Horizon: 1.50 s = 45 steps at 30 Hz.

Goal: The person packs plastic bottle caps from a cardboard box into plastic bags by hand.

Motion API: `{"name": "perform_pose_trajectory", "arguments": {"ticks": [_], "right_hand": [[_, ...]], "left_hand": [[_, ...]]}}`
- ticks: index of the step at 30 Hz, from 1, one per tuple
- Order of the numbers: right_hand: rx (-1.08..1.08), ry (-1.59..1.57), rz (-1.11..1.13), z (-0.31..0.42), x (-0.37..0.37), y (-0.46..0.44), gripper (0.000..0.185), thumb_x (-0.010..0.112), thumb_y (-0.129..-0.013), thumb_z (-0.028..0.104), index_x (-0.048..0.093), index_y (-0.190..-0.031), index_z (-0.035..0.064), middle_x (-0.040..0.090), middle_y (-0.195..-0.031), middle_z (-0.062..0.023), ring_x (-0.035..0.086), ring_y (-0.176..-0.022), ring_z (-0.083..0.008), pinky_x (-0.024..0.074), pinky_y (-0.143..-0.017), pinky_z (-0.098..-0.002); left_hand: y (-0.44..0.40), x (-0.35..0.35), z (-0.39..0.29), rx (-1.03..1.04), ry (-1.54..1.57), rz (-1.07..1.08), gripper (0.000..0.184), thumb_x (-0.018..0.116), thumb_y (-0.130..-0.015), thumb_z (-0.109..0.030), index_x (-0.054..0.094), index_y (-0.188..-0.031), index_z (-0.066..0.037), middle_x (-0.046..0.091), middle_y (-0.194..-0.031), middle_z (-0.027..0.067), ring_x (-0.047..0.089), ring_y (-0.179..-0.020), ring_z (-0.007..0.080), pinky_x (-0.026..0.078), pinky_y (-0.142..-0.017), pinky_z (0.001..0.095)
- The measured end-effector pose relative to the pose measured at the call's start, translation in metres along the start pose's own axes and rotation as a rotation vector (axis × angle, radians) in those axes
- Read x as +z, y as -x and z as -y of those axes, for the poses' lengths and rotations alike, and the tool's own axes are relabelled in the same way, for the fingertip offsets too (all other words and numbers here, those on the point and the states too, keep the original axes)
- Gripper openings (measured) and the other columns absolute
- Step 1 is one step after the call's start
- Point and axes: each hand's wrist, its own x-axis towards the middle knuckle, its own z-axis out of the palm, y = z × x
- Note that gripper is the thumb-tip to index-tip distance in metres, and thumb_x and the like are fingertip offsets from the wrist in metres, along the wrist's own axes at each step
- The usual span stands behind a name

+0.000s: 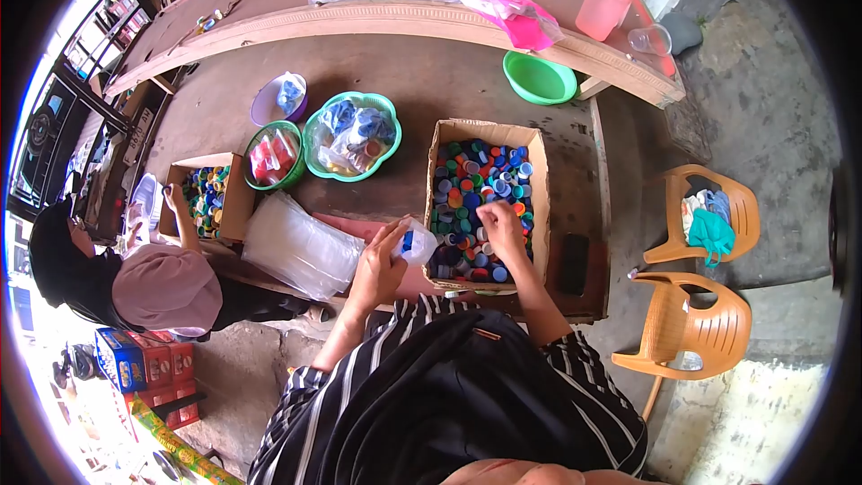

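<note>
My left hand [382, 265] is closed on the edge of a small clear plastic bag [420, 247], which has something blue and white inside, probably bottle caps. Just right of the bag stands an open cardboard box [541, 171] filled with bottle caps [471, 200] in blue, green, orange, red and white. Over the box's right part, my right hand [505, 232] has its fingers curled together; what they hold, if anything, is hidden. A stack of flat clear plastic bags [296, 247] lies to the left of my left hand.
Beyond lie a green basket of filled bags [375, 172], a green bowl with red packets [296, 175], a purple bowl [260, 112] and an empty green basin [539, 79]. At left, another person [166, 287] reaches toward a smaller cap box [235, 207]. Orange chairs [660, 323] stand right.
</note>
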Motion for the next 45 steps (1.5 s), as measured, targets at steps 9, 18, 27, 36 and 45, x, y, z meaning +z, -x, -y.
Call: {"name": "perform_pose_trajectory", "arguments": {"ticks": [9,18,27,36,45], "right_hand": [[-0.108,0.281,0.177,-0.019,0.04,0.043,0.021,0.078,-0.078,0.019,0.066,-0.093,0.0096,0.055,-0.099,-0.009,0.057,-0.097,-0.0313,0.0463,-0.08,-0.045],[-0.166,0.333,0.123,-0.014,0.039,0.033,0.03,0.072,-0.084,0.017,0.058,-0.11,0.0099,0.055,-0.101,-0.0093,0.056,-0.103,-0.0314,0.0449,-0.084,-0.044],[-0.467,-0.06,0.142,0.115,-0.003,0.013,0.039,0.069,-0.087,0.01,0.06,-0.124,0.0092,0.061,-0.12,-0.011,0.056,-0.116,-0.0301,0.0424,-0.1,-0.0428],[-0.167,0.433,0.378,-0.017,0.044,0.054,0.013,0.07,-0.082,0.021,0.069,-0.085,0.0077,0.06,-0.093,-0.0101,0.059,-0.095,-0.0331,0.0495,-0.079,-0.0447],[-0.008,0.152,0.365,-0.025,0.039,0.052,0.014,0.067,-0.087,0.016,0.063,-0.087,0.003,0.06,-0.095,-0.0135,0.059,-0.095,-0.0328,0.0478,-0.081,-0.0414]], "left_hand": [[0.0,-0.002,-0.005,-0.019,-0.011,-0.006,0.057,0.05,-0.074,0.007,0.057,-0.131,0.003,0.057,-0.136,0.0215,0.057,-0.123,0.0394,0.047,-0.101,0.0393],[0.004,0.004,0.0,0.045,-0.075,-0.026,0.065,0.052,-0.073,0.007,0.056,-0.137,-0.004,0.058,-0.134,0.0196,0.063,-0.078,0.0231,0.05,-0.072,0.0298],[-0.001,0.004,0.0,0.028,-0.017,-0.017,0.06,0.049,-0.074,0.006,0.055,-0.133,0.002,0.056,-0.138,0.0205,0.057,-0.123,0.0385,0.047,-0.101,0.0396],[0.006,-0.002,0.0,-0.019,-0.03,-0.012,0.06,0.051,-0.073,0.006,0.056,-0.133,0.003,0.056,-0.137,0.0219,0.056,-0.123,0.0402,0.047,-0.102,0.0387],[0.004,0.0,-0.003,-0.049,-0.025,0.023,0.059,0.051,-0.075,0.005,0.056,-0.134,0.0,0.056,-0.137,0.0215,0.058,-0.121,0.0396,0.048,-0.099,0.0394]]}}
